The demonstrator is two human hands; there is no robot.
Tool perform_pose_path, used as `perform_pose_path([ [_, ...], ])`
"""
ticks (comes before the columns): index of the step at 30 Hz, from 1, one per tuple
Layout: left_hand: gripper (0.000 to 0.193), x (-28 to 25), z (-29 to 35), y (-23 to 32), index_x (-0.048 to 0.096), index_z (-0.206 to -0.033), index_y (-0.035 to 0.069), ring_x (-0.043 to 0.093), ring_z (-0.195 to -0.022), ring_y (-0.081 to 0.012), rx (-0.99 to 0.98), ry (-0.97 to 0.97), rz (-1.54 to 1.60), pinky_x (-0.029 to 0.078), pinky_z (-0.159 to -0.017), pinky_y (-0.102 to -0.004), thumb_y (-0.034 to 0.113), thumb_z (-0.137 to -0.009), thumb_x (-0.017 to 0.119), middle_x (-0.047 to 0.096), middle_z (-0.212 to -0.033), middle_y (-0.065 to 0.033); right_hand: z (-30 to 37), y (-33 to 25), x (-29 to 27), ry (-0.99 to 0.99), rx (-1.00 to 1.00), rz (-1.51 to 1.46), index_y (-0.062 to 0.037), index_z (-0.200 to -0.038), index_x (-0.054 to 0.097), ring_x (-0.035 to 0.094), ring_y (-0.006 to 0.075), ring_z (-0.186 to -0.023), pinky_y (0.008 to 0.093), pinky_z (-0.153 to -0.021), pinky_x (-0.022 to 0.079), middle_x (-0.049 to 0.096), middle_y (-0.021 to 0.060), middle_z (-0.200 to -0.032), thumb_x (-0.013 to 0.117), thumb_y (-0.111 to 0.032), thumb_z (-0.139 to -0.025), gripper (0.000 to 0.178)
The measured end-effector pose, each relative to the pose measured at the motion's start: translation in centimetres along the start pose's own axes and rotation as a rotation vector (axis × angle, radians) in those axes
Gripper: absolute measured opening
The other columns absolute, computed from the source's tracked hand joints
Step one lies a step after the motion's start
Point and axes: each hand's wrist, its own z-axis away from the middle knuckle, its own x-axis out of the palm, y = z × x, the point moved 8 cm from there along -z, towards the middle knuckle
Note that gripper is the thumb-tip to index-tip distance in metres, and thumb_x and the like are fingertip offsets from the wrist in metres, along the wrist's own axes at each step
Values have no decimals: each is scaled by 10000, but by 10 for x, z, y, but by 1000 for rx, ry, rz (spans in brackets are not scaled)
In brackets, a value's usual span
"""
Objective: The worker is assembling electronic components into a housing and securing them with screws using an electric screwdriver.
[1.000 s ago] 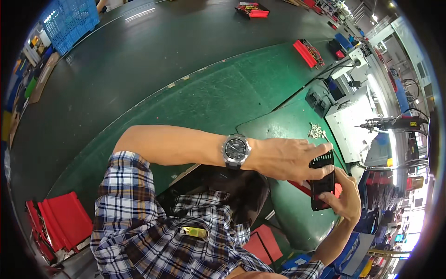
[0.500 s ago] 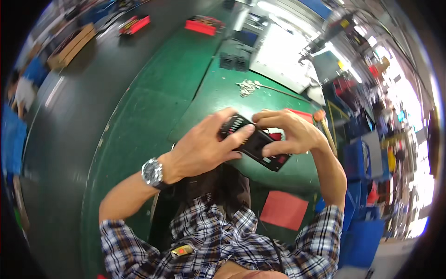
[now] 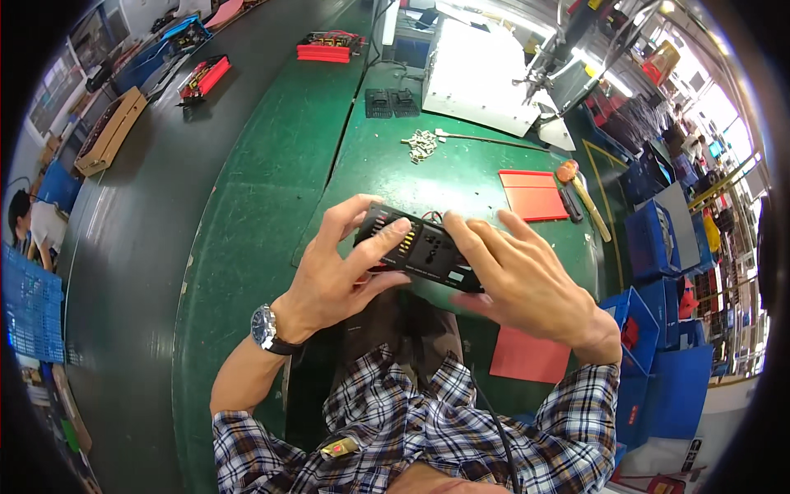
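In front of my lap I hold a black socket panel [image 3: 429, 248] with a universal outlet in its face and rows of small coloured parts beside the outlet. My left hand [image 3: 336, 262] grips its left end, thumb across the face and fingers behind the far edge. Over the right end lies my right hand [image 3: 531, 276], fingers along the far edge and thumb at the near edge, hiding that end. Red shows under the panel near my left thumb, and a bit of thin wire sticks out at its far edge.
On the green bench [image 3: 267, 165] are a pile of small metal pieces [image 3: 422, 146], black plastic parts [image 3: 391, 103], a red panel [image 3: 531, 196] and a wooden-handled hammer [image 3: 591, 206]. A white box [image 3: 477, 70] stands behind. Red-sided units [image 3: 329, 48] sit farther off; blue bins [image 3: 650, 230] are right.
The panel has moved left and turned more level, its outlet now showing. My right hand has shifted from reaching over its middle to covering the right end. My left hand keeps its hold.
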Motion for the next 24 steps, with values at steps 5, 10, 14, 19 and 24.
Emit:
perform_pose_path([
  [5, 1089, -2, 19, -19, 390, -1572, 12, 661, -1159, -287, -68, 59, 82, 597, -948, -398, 263, -694, 981, 417, -1512, -182, -40, 49, -12, -128, 65, -528, 75, -1472, 508, 694, 321, -1013, 387, -909, 543, 698, 233, -1187, 864, -247, -819, 811],
  [10, 1201, 0, 9, -19, 281, -1626, 27, 659, -1190, -265, -151, 100, 124, 607, -949, -389, 281, -684, 983, 430, -1507, -173, -57, 77, 10, -185, -191, -704, 58, -1522, 476, 687, 334, -1097, 401, -981, 532, 688, 223, -1265, 870, -263, -821, 867],
  [14, 1141, 3, 7, -22, 349, -1599, 27, 635, -1204, -283, -236, 128, 141, 590, -945, -387, 303, -687, 977, 488, -1472, -184, -39, 63, 11, -93, -211, -492, 29, -1554, 445, 665, 403, -1117, 448, -942, 531, 661, 232, -1298, 878, -300, -789, 939],
  [19, 1053, -3, 8, -24, 455, -1540, 18, 625, -1225, -350, -257, 153, 118, 569, -964, -416, 337, -678, 968, 577, -1400, -206, -40, 55, 13, -66, -254, -444, -13, -1588, 407, 661, 406, -1086, 445, -905, 531, 644, 214, -1310, 860, -252, -808, 932],
  [24, 1016, -4, 5, -22, 515, -1493, 13, 654, -1175, -358, -211, 170, 44, 573, -963, -415, 355, -649, 968, 621, -1347, -200, -35, 48, 7, -164, -121, -270, -59, -1622, 348, 661, 374, -986, 452, -845, 514, 636, 173, -1249, 851, -215, -811, 967],
])
